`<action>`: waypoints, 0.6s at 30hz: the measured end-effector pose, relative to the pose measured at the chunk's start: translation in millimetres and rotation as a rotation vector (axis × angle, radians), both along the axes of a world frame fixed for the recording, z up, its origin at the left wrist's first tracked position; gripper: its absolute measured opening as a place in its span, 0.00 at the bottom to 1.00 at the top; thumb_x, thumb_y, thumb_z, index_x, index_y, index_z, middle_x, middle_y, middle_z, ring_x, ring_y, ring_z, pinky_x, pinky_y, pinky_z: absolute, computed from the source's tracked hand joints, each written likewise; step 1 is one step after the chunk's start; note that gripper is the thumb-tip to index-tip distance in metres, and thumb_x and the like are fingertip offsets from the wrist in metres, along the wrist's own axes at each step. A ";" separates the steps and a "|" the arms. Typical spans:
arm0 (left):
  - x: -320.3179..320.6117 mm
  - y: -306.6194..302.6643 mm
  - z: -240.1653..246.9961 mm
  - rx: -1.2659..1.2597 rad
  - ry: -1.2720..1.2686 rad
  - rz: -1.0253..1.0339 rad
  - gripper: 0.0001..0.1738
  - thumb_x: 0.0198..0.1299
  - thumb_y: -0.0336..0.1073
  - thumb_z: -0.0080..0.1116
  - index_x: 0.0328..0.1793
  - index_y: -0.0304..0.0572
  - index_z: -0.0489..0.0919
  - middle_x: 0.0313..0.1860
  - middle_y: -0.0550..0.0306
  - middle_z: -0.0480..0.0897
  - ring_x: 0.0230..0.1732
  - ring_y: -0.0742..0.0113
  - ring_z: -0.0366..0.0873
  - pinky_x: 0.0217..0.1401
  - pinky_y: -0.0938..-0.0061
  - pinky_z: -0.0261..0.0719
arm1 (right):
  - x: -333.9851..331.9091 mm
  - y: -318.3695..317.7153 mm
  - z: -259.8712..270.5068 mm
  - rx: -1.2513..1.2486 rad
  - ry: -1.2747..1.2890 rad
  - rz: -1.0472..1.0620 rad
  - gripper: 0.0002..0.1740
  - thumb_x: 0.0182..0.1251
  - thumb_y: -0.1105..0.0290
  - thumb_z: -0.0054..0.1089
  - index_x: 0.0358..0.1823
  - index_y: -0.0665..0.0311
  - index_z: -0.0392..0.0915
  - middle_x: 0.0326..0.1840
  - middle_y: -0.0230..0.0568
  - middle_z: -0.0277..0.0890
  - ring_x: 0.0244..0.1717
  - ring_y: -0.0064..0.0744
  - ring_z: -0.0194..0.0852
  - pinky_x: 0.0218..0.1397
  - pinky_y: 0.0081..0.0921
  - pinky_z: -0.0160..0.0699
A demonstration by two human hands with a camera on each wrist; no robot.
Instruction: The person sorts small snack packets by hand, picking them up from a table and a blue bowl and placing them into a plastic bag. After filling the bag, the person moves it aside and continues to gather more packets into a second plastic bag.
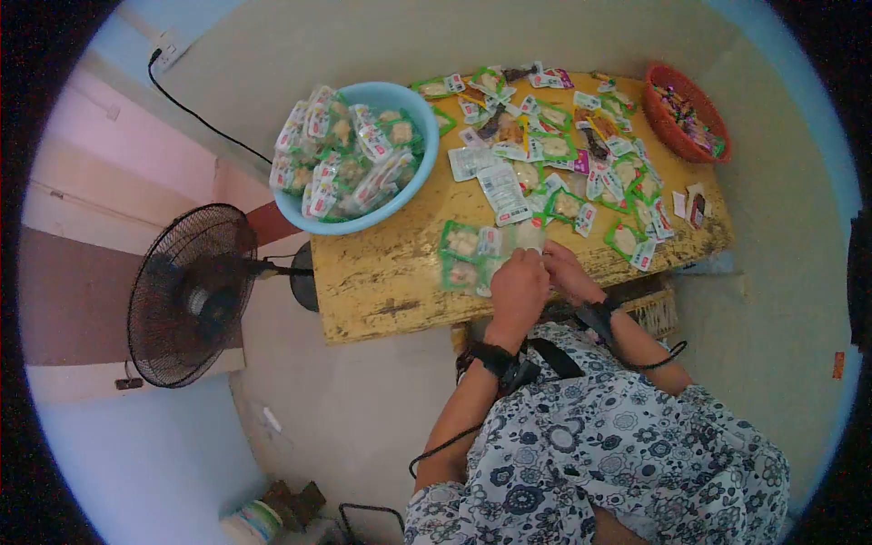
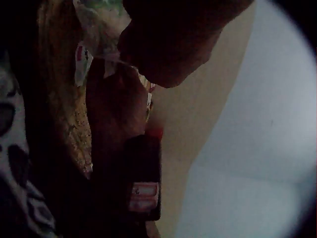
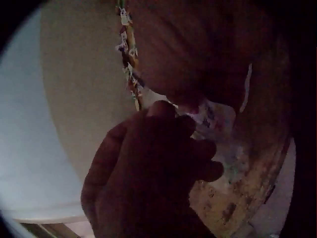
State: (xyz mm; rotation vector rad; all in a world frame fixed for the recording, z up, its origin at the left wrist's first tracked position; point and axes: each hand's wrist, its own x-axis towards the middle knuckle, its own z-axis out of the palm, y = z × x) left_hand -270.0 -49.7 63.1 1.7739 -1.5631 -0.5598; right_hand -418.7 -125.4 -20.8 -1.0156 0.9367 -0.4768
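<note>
Both hands meet at the front of the yellow table (image 1: 391,300). My left hand (image 1: 520,289) pinches the edge of a clear plastic food packet (image 1: 525,238), and my right hand (image 1: 569,274) grips it close beside. In the left wrist view, thin clear plastic (image 2: 101,29) runs to the fingertips of both hands. The right wrist view, quite dark, shows the left hand's curled fingers (image 3: 203,148) near the printed film (image 3: 218,116). Just left of the hands lie green-edged packets (image 1: 460,243) with pale lumpy food inside. The fingers hide part of the held packet.
A light blue basin (image 1: 425,163) heaped with similar packets stands at the table's back left. Many small snack packets (image 1: 554,145) spread over the back and right. A red basket (image 1: 658,127) holds colourful wrapped pieces. A black fan (image 1: 195,295) stands left of the table.
</note>
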 end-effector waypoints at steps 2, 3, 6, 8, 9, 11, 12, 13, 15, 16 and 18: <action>-3.2 -1.5 1.8 -0.007 -0.002 -0.029 0.12 0.63 0.39 0.53 0.41 0.37 0.77 0.36 0.42 0.79 0.35 0.42 0.80 0.38 0.52 0.79 | 22.8 4.9 27.1 -0.011 -0.052 -0.079 0.10 0.74 0.65 0.51 0.49 0.60 0.74 0.43 0.28 0.77 0.39 0.19 0.73 0.38 0.22 0.76; -4.1 -2.5 1.9 0.003 -0.001 -0.016 0.12 0.63 0.39 0.53 0.41 0.37 0.78 0.36 0.42 0.79 0.35 0.42 0.80 0.38 0.51 0.79 | 31.4 6.8 37.9 -0.016 -0.079 -0.119 0.09 0.73 0.65 0.51 0.48 0.60 0.74 0.43 0.29 0.77 0.39 0.21 0.73 0.39 0.23 0.77; -6.6 -7.4 1.8 0.010 0.012 0.003 0.12 0.63 0.39 0.53 0.43 0.36 0.78 0.37 0.42 0.80 0.36 0.41 0.80 0.40 0.51 0.79 | 11.7 -14.2 -12.5 -0.539 0.130 0.306 0.11 0.70 0.65 0.54 0.48 0.61 0.74 0.44 0.33 0.77 0.43 0.27 0.75 0.44 0.28 0.78; -4.4 -7.5 1.1 -0.020 0.025 -0.001 0.13 0.63 0.39 0.54 0.44 0.37 0.79 0.39 0.42 0.81 0.37 0.40 0.80 0.41 0.51 0.79 | 2.6 -19.6 -35.7 -0.297 0.170 0.360 0.15 0.67 0.62 0.59 0.49 0.62 0.74 0.47 0.35 0.76 0.48 0.28 0.74 0.48 0.31 0.77; -4.0 -6.7 -0.3 -0.028 0.065 -0.003 0.13 0.63 0.39 0.54 0.44 0.38 0.80 0.40 0.42 0.81 0.37 0.40 0.81 0.42 0.52 0.79 | 4.0 -18.7 -31.0 -0.322 0.195 0.381 0.16 0.66 0.62 0.61 0.49 0.62 0.74 0.47 0.36 0.76 0.48 0.29 0.74 0.49 0.32 0.77; -3.6 -4.6 -6.0 -0.046 0.143 -0.006 0.13 0.63 0.40 0.55 0.45 0.38 0.80 0.41 0.42 0.82 0.39 0.40 0.81 0.44 0.55 0.80 | 6.6 -16.9 -21.5 -0.646 0.272 0.468 0.17 0.64 0.62 0.62 0.48 0.64 0.76 0.46 0.39 0.79 0.46 0.32 0.76 0.49 0.33 0.78; -2.2 -3.8 -11.7 -0.054 0.183 -0.013 0.12 0.62 0.38 0.56 0.46 0.38 0.79 0.42 0.42 0.81 0.40 0.41 0.81 0.43 0.54 0.79 | 9.1 -15.7 -16.3 -0.719 0.251 0.478 0.17 0.63 0.62 0.63 0.48 0.65 0.77 0.45 0.40 0.79 0.45 0.31 0.77 0.49 0.33 0.78; 0.5 -2.7 -19.4 -0.063 0.222 -0.023 0.12 0.61 0.37 0.56 0.47 0.38 0.79 0.42 0.42 0.81 0.41 0.41 0.80 0.43 0.54 0.79 | 11.7 -14.5 -10.6 -0.794 0.231 0.486 0.17 0.63 0.62 0.63 0.48 0.65 0.78 0.44 0.40 0.79 0.44 0.31 0.77 0.49 0.33 0.78; 8.9 1.3 -32.0 -0.075 0.270 0.045 0.13 0.61 0.36 0.57 0.49 0.38 0.78 0.44 0.41 0.80 0.44 0.42 0.80 0.45 0.55 0.78 | 11.5 -11.7 -7.4 -0.548 0.158 0.439 0.18 0.64 0.60 0.66 0.48 0.64 0.78 0.42 0.39 0.78 0.43 0.27 0.76 0.49 0.32 0.77; 19.9 3.8 -35.3 -0.081 0.281 0.120 0.13 0.61 0.36 0.57 0.50 0.38 0.78 0.45 0.41 0.80 0.46 0.43 0.79 0.47 0.55 0.77 | 10.1 -11.5 -9.3 -0.458 0.176 0.433 0.18 0.64 0.59 0.66 0.49 0.64 0.78 0.42 0.39 0.78 0.42 0.25 0.76 0.48 0.32 0.77; 44.3 9.0 -33.5 -0.113 0.152 0.285 0.16 0.63 0.38 0.56 0.54 0.37 0.77 0.49 0.40 0.80 0.51 0.44 0.78 0.54 0.57 0.75 | 8.0 -19.3 -13.8 -0.402 0.420 0.515 0.19 0.65 0.59 0.66 0.49 0.65 0.79 0.39 0.37 0.80 0.40 0.25 0.78 0.46 0.30 0.79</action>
